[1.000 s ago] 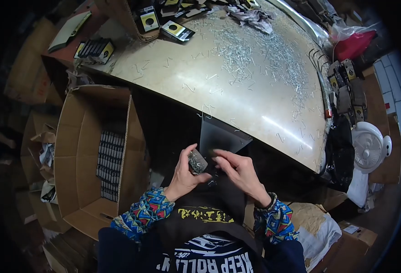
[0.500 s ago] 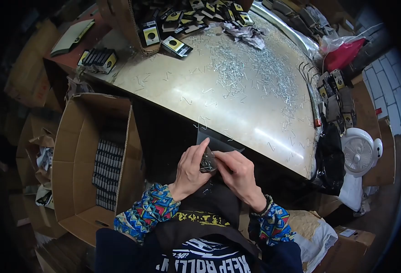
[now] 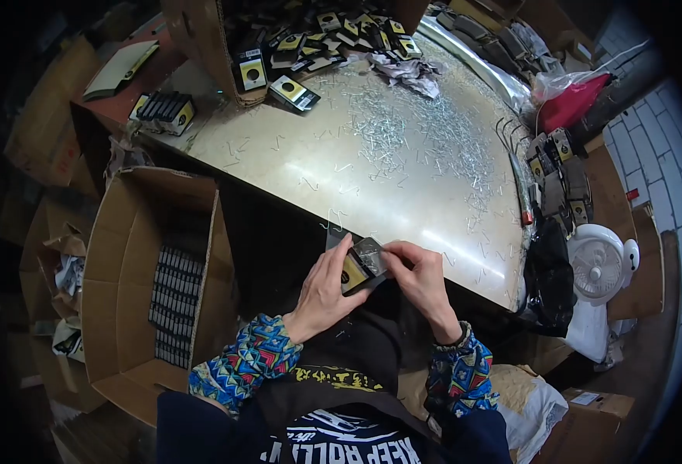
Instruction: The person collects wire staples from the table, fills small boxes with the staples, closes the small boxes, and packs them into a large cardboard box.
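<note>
My left hand (image 3: 325, 292) is closed around a small plastic pack (image 3: 356, 271) with a black and yellow label. Bent metal wire pieces (image 3: 369, 252) show through the clear end of the pack. My right hand (image 3: 418, 280) pinches the right edge of the same pack with thumb and forefinger. The pack is tilted in front of the table's near edge, above my dark apron (image 3: 348, 340). A few loose wire hooks (image 3: 333, 220) lie at the table edge just beyond my hands.
Many wire hooks (image 3: 464, 147) are scattered over the metal tabletop (image 3: 279, 178). At the back, a carton spills labelled packs (image 3: 294, 93). An open cardboard box (image 3: 112, 309) on the left holds rows of packs (image 3: 177, 298). A white fan (image 3: 598, 267) stands at the right.
The pack has turned so its yellow label and clear end face up. My right hand has shifted slightly right and up to its edge. The camera view has moved a little.
</note>
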The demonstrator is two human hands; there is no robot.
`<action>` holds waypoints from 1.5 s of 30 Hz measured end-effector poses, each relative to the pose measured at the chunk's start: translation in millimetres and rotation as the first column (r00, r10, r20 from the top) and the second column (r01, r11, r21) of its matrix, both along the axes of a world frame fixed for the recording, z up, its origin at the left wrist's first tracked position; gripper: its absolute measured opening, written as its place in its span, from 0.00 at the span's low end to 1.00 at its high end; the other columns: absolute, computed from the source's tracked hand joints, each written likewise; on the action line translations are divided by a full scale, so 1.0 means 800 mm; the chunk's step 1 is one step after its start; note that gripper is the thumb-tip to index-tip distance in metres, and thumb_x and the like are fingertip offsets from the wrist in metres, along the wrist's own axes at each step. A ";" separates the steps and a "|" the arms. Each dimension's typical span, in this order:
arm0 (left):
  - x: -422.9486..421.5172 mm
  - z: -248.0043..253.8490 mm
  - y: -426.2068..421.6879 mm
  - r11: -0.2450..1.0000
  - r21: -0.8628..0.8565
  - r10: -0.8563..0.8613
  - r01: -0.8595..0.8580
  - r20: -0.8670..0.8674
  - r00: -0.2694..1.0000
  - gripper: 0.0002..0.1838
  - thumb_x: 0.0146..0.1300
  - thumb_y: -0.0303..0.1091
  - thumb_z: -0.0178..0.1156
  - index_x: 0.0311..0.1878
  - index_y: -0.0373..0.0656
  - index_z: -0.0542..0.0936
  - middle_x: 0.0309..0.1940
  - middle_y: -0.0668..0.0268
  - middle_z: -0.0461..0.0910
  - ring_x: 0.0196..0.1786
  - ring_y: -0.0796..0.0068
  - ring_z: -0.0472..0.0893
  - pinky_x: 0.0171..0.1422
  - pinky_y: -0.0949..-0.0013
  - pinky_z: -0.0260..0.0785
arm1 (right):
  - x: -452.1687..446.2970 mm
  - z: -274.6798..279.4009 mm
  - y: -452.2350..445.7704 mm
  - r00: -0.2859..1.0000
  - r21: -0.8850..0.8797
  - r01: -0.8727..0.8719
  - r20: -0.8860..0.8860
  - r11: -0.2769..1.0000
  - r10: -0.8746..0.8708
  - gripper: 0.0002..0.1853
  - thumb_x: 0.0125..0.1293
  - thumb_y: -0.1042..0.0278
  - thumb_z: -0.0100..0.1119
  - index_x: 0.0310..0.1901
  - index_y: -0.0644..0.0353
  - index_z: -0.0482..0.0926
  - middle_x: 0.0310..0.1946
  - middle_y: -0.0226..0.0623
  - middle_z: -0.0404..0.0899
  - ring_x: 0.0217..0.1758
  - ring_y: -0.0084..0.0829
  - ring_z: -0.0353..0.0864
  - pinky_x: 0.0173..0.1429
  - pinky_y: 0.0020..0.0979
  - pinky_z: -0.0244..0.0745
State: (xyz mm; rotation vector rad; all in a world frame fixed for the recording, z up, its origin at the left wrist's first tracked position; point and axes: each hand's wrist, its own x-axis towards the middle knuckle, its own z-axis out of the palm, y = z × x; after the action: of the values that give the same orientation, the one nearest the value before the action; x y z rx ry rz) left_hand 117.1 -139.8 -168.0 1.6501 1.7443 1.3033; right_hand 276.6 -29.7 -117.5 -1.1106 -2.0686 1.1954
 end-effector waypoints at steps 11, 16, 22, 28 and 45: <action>-0.003 0.000 0.004 0.995 0.004 0.098 -0.098 0.062 0.993 0.42 0.48 0.34 0.76 0.64 0.35 0.65 0.51 0.48 0.76 0.54 0.46 0.80 0.57 0.55 0.74 | 0.008 0.003 -0.011 0.960 0.408 -0.277 0.067 0.870 0.274 0.22 0.61 0.64 0.71 0.57 0.56 0.81 0.67 0.50 0.71 0.65 0.50 0.74 0.63 0.41 0.76; 0.000 0.001 0.006 0.997 0.037 0.069 -0.070 0.038 0.997 0.43 0.48 0.34 0.77 0.65 0.36 0.64 0.53 0.48 0.75 0.55 0.46 0.79 0.58 0.55 0.75 | 0.004 -0.007 -0.017 0.971 0.476 -0.197 -0.026 0.857 0.238 0.21 0.58 0.69 0.74 0.54 0.61 0.83 0.63 0.51 0.76 0.58 0.47 0.80 0.59 0.39 0.79; 0.003 0.011 0.005 0.988 0.096 0.117 -0.124 0.074 0.990 0.37 0.51 0.35 0.76 0.61 0.41 0.66 0.50 0.51 0.75 0.48 0.47 0.82 0.49 0.54 0.77 | -0.001 -0.010 -0.035 0.982 0.436 -0.069 -0.130 0.897 0.138 0.20 0.58 0.76 0.72 0.53 0.64 0.84 0.59 0.50 0.80 0.55 0.44 0.84 0.52 0.35 0.82; 0.000 0.011 0.000 0.988 -0.046 0.145 -0.144 0.019 0.989 0.30 0.55 0.37 0.73 0.55 0.42 0.68 0.47 0.55 0.75 0.45 0.48 0.82 0.45 0.54 0.77 | -0.016 -0.008 -0.037 0.987 0.673 -0.160 0.100 0.722 0.125 0.16 0.62 0.74 0.70 0.51 0.66 0.83 0.58 0.50 0.80 0.51 0.44 0.86 0.50 0.35 0.84; 0.006 0.011 -0.002 0.984 -0.015 0.170 -0.175 -0.161 0.972 0.36 0.52 0.35 0.72 0.60 0.34 0.65 0.43 0.51 0.73 0.46 0.48 0.79 0.46 0.53 0.74 | -0.047 -0.019 -0.074 0.933 -0.062 0.151 -0.320 0.987 -0.163 0.12 0.67 0.78 0.66 0.51 0.68 0.85 0.46 0.41 0.88 0.46 0.21 0.85 0.53 0.22 0.79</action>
State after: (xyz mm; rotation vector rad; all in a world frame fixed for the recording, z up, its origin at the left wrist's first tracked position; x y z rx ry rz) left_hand 121.8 -141.4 -159.4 1.6570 2.0313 1.2422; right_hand 239.4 -88.5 -133.0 -0.9980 -1.6842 1.2469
